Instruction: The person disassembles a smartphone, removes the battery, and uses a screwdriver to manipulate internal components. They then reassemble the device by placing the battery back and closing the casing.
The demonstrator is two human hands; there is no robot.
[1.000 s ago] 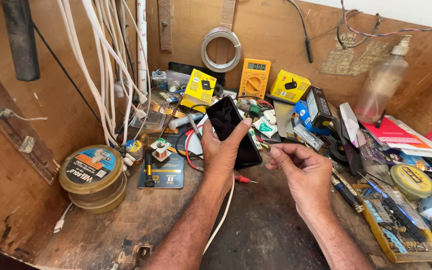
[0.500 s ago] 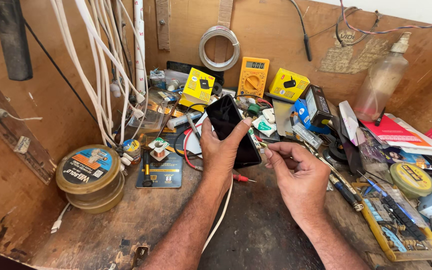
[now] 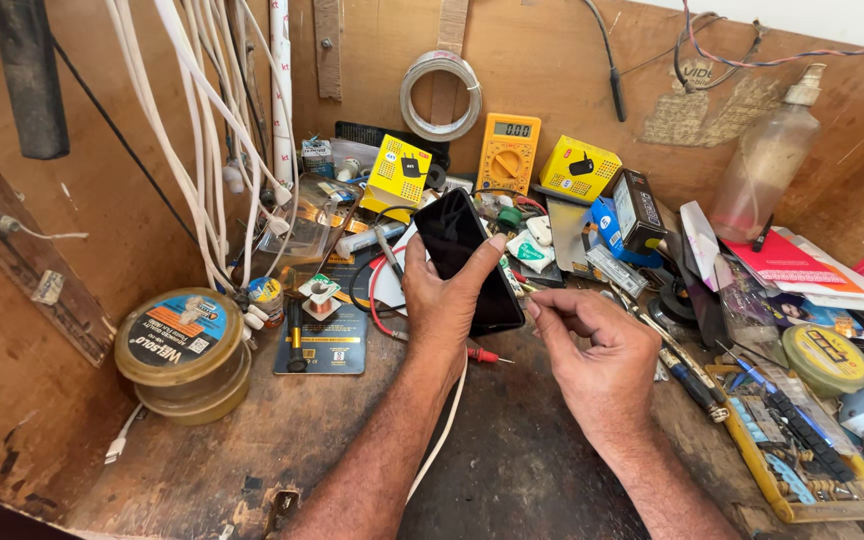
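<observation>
Head view shows my left hand (image 3: 449, 305) gripping the black phone (image 3: 467, 262) upright above the tabletop (image 3: 512, 470), thumb on its right edge; my right hand (image 3: 592, 350) pinches closed beside its lower corner; glassy, slick, light, probably fragile; best held by the side edges.

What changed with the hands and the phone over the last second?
The right hand moved left, from apart at the phone's right to its pinched fingertips at the lower right edge of the black phone. The left hand kept gripping the phone, screen up, in much the same place. The yellow multimeter and round tins stayed put.
</observation>
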